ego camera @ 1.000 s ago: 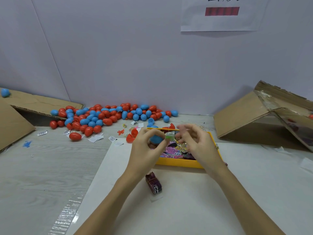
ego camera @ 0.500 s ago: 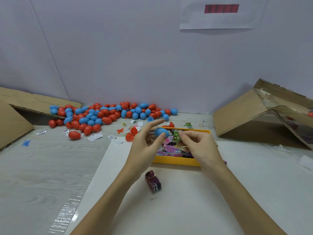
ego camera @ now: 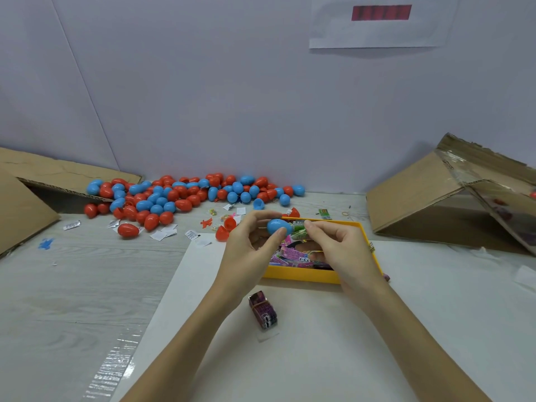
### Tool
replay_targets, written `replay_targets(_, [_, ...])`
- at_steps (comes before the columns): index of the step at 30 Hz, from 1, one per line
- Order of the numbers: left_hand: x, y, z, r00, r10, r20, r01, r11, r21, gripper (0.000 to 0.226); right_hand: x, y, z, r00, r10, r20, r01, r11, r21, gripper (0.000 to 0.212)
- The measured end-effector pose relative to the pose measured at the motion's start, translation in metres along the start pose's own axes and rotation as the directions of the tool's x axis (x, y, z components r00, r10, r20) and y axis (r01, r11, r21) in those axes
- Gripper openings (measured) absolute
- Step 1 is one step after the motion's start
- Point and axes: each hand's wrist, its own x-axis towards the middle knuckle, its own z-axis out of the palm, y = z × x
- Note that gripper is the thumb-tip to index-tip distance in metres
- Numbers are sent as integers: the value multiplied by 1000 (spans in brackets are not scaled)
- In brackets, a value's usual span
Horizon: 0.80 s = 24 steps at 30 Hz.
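My left hand [ego camera: 249,250] pinches a blue plastic egg half [ego camera: 279,226] between thumb and fingers, above the near left part of a yellow tray [ego camera: 301,274]. My right hand [ego camera: 339,253] pinches a small green wrapped packet [ego camera: 299,231] at the egg's open side. The tray holds several pink and green packets [ego camera: 290,255]. On the white sheet in front of the tray lies a purple bundle of packets [ego camera: 263,309] with a rubber band round it.
A heap of red and blue eggs [ego camera: 179,198] lies along the back wall, with loose egg halves [ego camera: 224,229] and paper slips [ego camera: 162,235] near it. Open cardboard boxes stand at the left [ego camera: 26,204] and right [ego camera: 441,198].
Both hands have drifted slightly right and away over the tray. The left hand's fingers have closed round the blue egg half, and the green packet now sits against its opening.
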Motion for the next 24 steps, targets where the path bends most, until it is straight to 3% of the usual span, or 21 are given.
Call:
replay_targets(12, [0,0,-1,1000,2,9,-2,1000,21,22,1,-3,1,990,144,3,-143,979,143,17])
replay_targets(24, [-2,-2,2,1000,13,-18,-13,1000,20,39,-4,1,0,998,-36,54,34,998,54,25])
